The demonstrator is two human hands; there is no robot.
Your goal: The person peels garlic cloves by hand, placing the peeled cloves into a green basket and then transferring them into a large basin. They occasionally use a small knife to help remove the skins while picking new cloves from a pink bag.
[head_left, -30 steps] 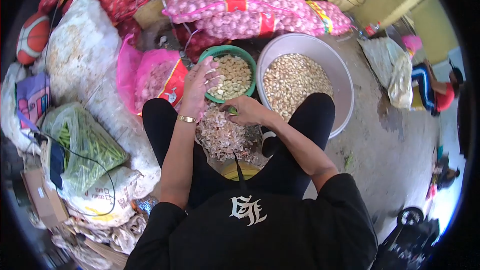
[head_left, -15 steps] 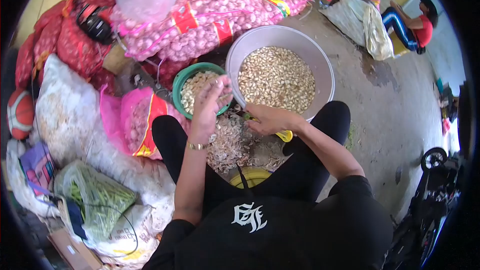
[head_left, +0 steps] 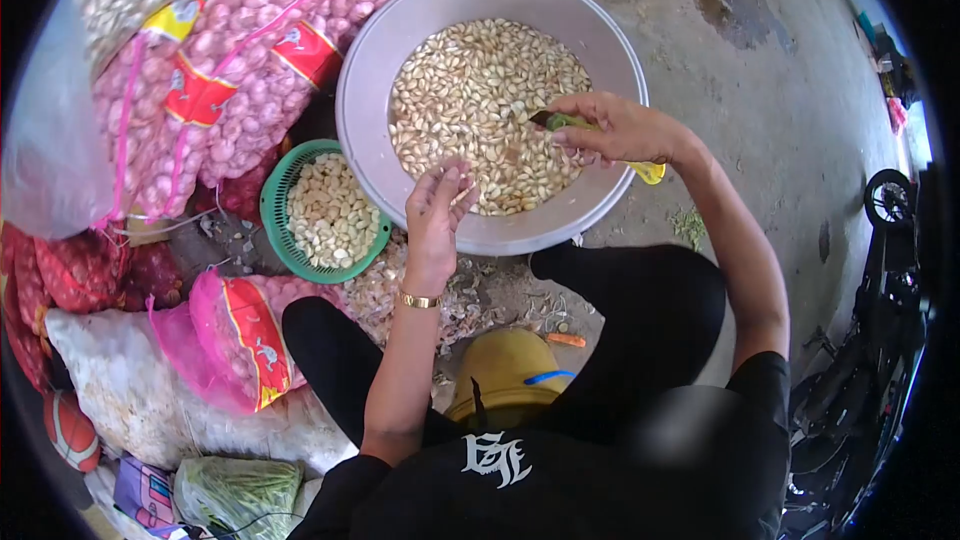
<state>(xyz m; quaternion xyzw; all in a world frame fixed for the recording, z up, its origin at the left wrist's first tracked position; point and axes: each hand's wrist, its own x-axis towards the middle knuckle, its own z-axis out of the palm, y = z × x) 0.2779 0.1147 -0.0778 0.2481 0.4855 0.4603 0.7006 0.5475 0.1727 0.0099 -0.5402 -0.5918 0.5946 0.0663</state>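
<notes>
My right hand (head_left: 625, 130) is closed around a small knife (head_left: 568, 122) with a green and yellow handle, over the right side of a large grey tub (head_left: 625, 55). Its short dark blade points left. Garlic cloves (head_left: 480, 80), many with brownish skins, lie in water in the tub. Above the tub's near-left rim, my left hand (head_left: 440, 202) has thumb and fingers pinched together; whatever is between them is too small to make out. Left of the tub stands a green plastic basket (head_left: 275, 205) holding pale, peeled garlic cloves (head_left: 332, 210).
Pink net sacks of garlic bulbs (head_left: 260, 50) are piled at the upper left. Garlic skins (head_left: 390, 295) litter the floor before my knees, near a yellow container (head_left: 505, 365). A basketball (head_left: 70, 430) and a bag of green vegetables (head_left: 240, 490) lie lower left; a motorcycle (head_left: 865, 340) stands right.
My view has shifted toward the tub. My right hand with the knife has moved from below the tub's rim to above the cloves; my left hand has moved from the basket to the tub's near-left edge.
</notes>
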